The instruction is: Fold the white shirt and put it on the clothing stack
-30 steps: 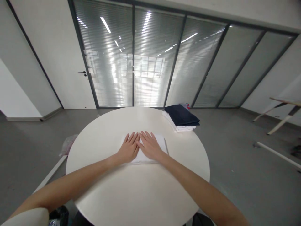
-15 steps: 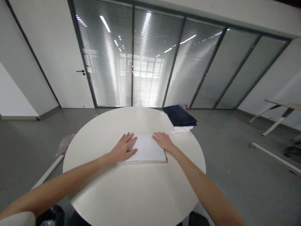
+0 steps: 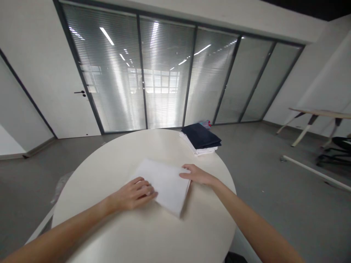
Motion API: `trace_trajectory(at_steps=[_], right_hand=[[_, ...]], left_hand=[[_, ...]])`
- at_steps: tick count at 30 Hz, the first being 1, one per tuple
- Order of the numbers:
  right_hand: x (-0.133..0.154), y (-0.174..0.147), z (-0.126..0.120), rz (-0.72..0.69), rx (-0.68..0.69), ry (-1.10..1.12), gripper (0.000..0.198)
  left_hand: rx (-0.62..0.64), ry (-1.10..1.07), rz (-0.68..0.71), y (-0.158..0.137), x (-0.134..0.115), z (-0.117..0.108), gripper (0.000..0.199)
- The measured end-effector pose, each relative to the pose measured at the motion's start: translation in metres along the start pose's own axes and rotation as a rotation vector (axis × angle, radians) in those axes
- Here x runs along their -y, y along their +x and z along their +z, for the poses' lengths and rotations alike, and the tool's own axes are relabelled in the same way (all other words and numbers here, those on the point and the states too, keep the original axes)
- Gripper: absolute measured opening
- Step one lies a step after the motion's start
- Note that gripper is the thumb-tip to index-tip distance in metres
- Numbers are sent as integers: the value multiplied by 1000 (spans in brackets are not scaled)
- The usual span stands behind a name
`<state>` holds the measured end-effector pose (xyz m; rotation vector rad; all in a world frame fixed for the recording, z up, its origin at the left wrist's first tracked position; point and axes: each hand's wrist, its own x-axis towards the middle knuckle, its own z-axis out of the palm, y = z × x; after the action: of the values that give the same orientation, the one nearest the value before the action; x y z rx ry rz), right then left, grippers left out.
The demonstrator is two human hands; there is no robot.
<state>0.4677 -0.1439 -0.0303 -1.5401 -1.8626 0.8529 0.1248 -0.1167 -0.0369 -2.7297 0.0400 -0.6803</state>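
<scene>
A folded white cloth (image 3: 164, 184) lies turned at an angle on the round white table (image 3: 148, 237), its near corner pointing towards me. My left hand (image 3: 137, 193) is at its near left edge, fingers curled and pressed onto the cloth. At the right edge, my right hand (image 3: 197, 174) grips the cloth, thumb on top and the fingertips partly hidden behind the edge. Further back on the right stands a stack with a folded dark navy cloth (image 3: 201, 136) over folded white cloths (image 3: 204, 151).
A small red and blue patterned item (image 3: 206, 124) shows behind the stack. A clear plastic bag (image 3: 60, 188) is beside the table on the left. Another table (image 3: 319, 112) and a black chair base (image 3: 333, 155) stand at the right. Glass partitions and a door (image 3: 74, 109) lie beyond.
The white cloth has turned clockwise, its right end coming nearer to me. My left hand went from lying flat with fingers spread to curled at the near edge; my right hand now grips the right edge.
</scene>
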Motion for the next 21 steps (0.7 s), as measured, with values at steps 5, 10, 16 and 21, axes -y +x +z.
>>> trace_trajectory(at_steps=[5, 10, 16, 21], right_hand=[[15, 0, -32, 6, -201, 257, 36], [10, 27, -110, -50, -589, 389, 35], [-39, 66, -178, 84, -809, 634, 23], [-85, 65, -183, 337, -773, 523, 26]], left_hand=[[-126, -22, -226, 24, 57, 12, 33], [-366, 80, -486, 141, 128, 37, 19], [-561, -77, -574, 275, 184, 96, 33], [-354, -306, -635, 287, 176, 157, 35]])
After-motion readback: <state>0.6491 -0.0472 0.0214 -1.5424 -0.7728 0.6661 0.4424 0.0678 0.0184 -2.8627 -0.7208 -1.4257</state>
